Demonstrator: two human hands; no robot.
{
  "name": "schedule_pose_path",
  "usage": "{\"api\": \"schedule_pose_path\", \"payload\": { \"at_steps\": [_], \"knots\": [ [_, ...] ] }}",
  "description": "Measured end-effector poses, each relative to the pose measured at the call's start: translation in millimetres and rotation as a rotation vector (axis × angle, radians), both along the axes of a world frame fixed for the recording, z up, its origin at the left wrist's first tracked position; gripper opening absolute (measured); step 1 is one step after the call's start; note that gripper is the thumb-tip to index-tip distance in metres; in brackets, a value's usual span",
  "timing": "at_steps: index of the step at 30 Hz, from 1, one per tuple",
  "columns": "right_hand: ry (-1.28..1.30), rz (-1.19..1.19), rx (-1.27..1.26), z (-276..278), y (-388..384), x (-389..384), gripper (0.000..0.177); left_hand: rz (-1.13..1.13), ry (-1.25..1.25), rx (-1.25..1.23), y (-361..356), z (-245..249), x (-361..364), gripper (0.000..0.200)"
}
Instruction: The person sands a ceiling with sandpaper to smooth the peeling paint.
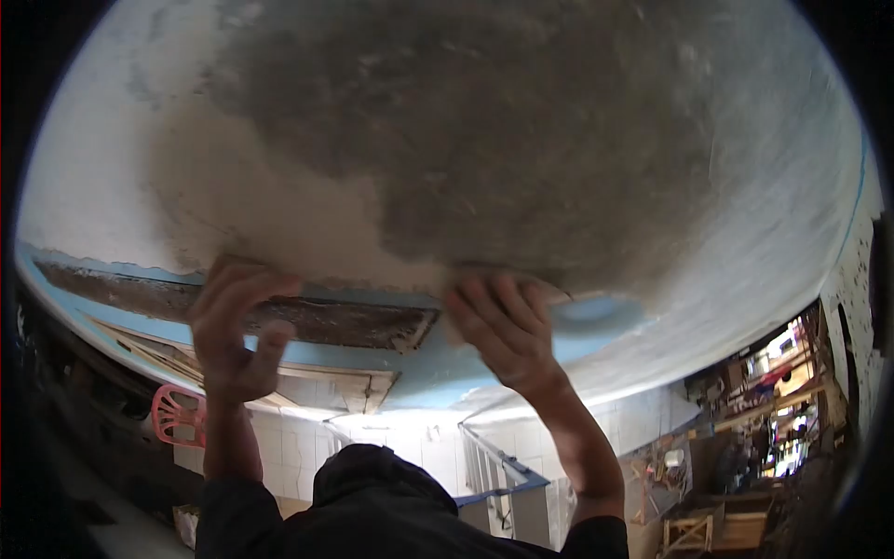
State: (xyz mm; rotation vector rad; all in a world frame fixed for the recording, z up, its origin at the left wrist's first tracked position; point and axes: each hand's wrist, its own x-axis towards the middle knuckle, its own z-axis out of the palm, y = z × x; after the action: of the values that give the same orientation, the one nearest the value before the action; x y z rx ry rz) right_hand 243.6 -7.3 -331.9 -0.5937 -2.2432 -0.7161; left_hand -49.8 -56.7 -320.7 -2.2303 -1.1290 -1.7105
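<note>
My left hand [237, 321] is raised to the wall, its curved fingertips near the lower edge of a plastered patch and its thumb held apart. Nothing shows clearly in it. My right hand [503, 331] presses against the same edge further right, fingers bent and close together. A thin pale edge [557, 292] shows beside those fingers, too blurred to name. Dark grey, damp-looking plaster [521, 140] spreads over the wall above my right hand. A lighter beige coat [312, 219] lies to its left, over the whitish wall [84, 177].
Below the patch, a dark brown wooden strip [345, 321] crosses blue paint [577, 326]. A wooden frame [335, 377] runs under it. A pink plastic chair [177, 415] stands lower left, a metal ladder-like frame [489, 461] at lower centre. Wooden furniture [726, 526] and clutter fill the lower right.
</note>
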Motion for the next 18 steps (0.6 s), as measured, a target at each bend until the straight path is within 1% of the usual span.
{"api": "schedule_pose_path", "payload": {
  "at_steps": [1,3,4,7,10,11,13,16,18],
  "knots": [
    [0.014,0.002,0.016,2.5,0.1,-11.5,0.023,0.006,-0.112,-0.025,0.0,-4.4,1.8,0.042],
    [0.032,-0.028,0.054,-2.2,1.3,-15.1,0.027,0.038,-0.341,-0.063,-1.4,-13.4,1.9,0.047],
    [0.037,-0.034,0.082,-2.5,2.4,-14.6,0.03,0.061,-0.381,-0.072,0.0,-13.5,-4.0,0.05],
    [-0.035,0.007,0.03,-18.8,8.1,37.6,0.032,-0.008,-0.387,-0.107,3.3,-4.7,-10.2,0.047],
    [-0.03,-0.007,0.107,-28.1,14.3,54.1,0.034,-0.023,-0.361,-0.195,6.1,3.1,-12.3,0.044],
    [0.022,-0.03,0.077,-36.6,10.2,49.1,0.034,0.004,-0.369,-0.185,5.4,3.1,-10.3,0.043],
    [0.125,-0.103,0.031,-31.8,-0.5,15.8,0.035,0.029,-0.384,-0.161,9.5,3.4,-0.1,0.04],
    [0.155,-0.055,-0.04,-27.0,-7.5,3.6,0.029,0.007,-0.504,-0.171,10.0,-1.9,-2.2,0.034],
    [0.336,0.023,-0.134,-42.8,-15.7,14.2,0.027,0.041,-0.526,-0.168,7.5,-1.9,5.0,0.027]
  ]
}}
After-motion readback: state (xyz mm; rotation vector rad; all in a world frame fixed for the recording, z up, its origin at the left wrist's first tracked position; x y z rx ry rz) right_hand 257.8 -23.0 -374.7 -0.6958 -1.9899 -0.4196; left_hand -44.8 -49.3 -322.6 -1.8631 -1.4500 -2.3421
